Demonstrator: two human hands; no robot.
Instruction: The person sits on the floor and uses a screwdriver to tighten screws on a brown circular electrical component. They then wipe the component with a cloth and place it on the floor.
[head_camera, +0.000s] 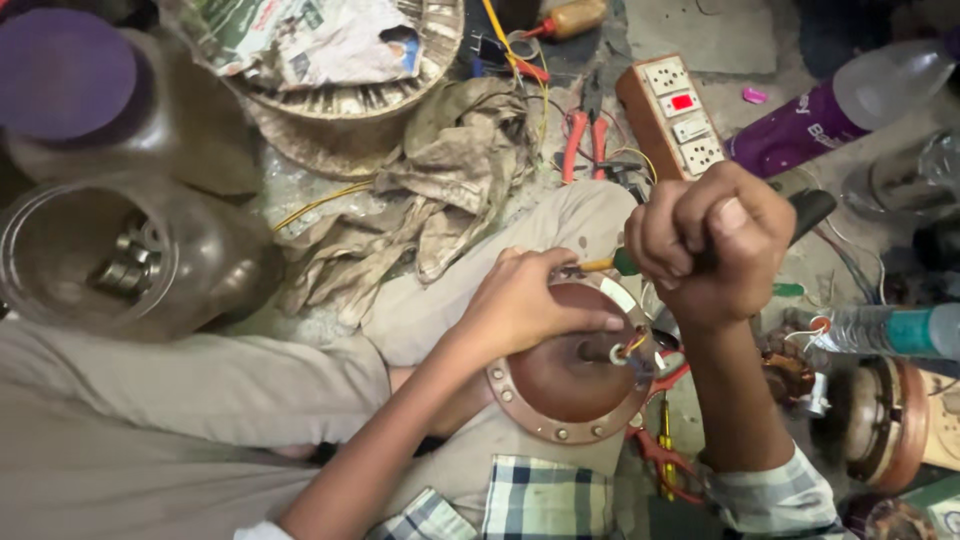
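Left arm: bare forearm rises from the lower left toward the centre, the checked sleeve pushed up near the elbow.
Left hand (520, 305): palm down, fingers bent, the index finger stretched out to the right and the thumb tucked beneath.
Right arm: forearm climbs almost straight up from the lower right, its checked cuff at the bottom edge.
Right hand (712, 245): clenched in a tight fist, knuckles to the left, thumb laid over the curled fingers.
Spacing: both hands lie close together, not touching.
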